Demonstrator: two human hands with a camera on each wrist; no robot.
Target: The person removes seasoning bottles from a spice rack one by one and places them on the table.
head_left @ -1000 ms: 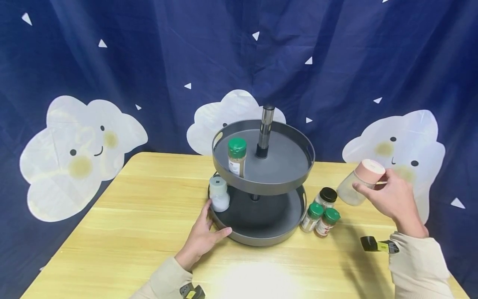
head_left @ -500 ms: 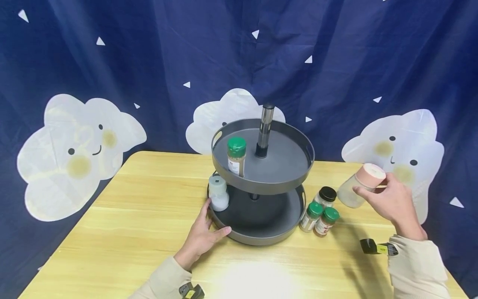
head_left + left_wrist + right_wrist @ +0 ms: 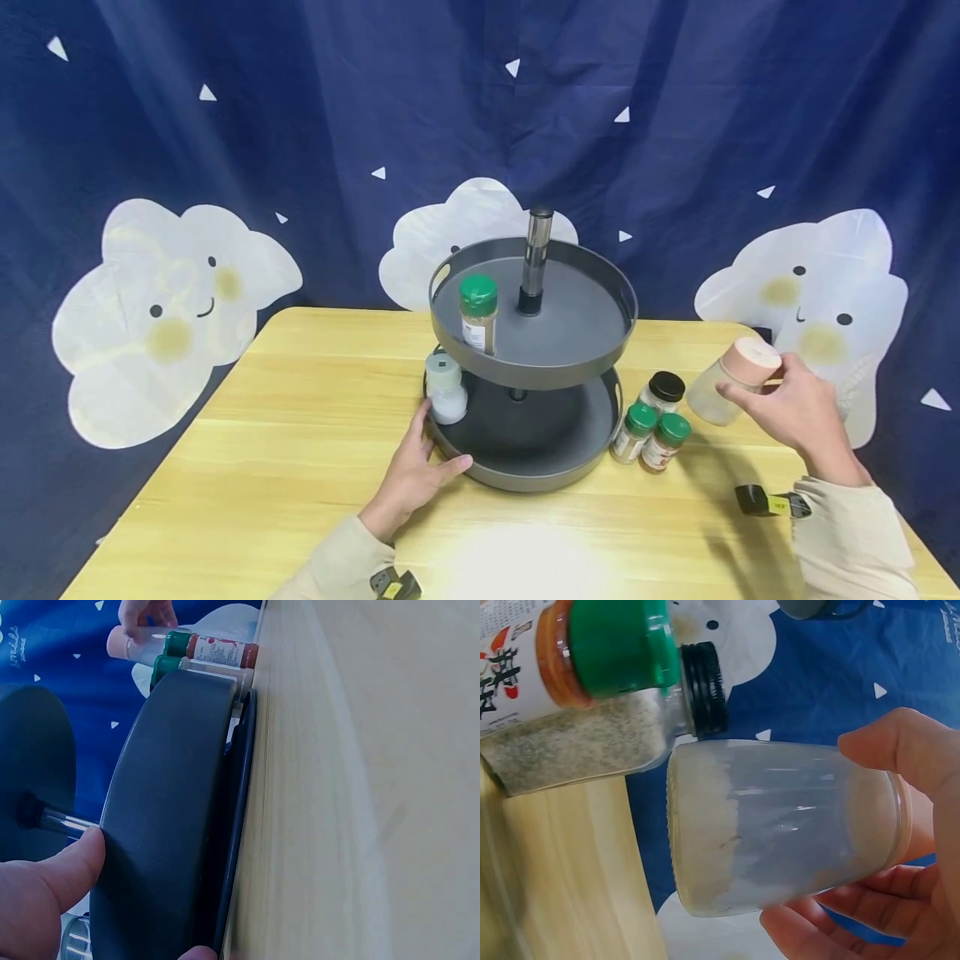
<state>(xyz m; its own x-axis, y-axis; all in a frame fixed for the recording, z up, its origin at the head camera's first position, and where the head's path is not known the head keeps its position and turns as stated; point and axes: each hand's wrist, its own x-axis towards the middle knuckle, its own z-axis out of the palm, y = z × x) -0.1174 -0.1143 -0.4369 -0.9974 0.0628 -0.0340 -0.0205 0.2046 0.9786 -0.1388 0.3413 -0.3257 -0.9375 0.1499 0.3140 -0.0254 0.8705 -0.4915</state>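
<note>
My right hand (image 3: 798, 408) grips a translucent jar (image 3: 710, 398) near its pink lid (image 3: 752, 359). The jar is tilted, lid to the right, in the air above the table's right side. In the right wrist view, pale contents show inside the jar (image 3: 780, 825). Spread along the lower tier of a dark two-tier round tray (image 3: 525, 480), my left hand (image 3: 415, 475) touches its outer wall with thumb and fingers. Near those fingertips, a white shaker (image 3: 446, 392) stands on the lower tier. A green-capped spice bottle (image 3: 478, 312) is upright on the upper tier.
Right of the tray, three containers stand close together on the wooden table (image 3: 300, 417): a black-lidded jar (image 3: 666, 388) and two green-capped bottles, one left (image 3: 637, 425) and one right (image 3: 667, 437). A metal post (image 3: 536, 258) rises from the tray's centre. Behind hangs a blue curtain (image 3: 337, 100).
The jar in my right hand has come down slightly and tilts a little more. My left hand stays at the tray. The head view has shifted slightly.
</note>
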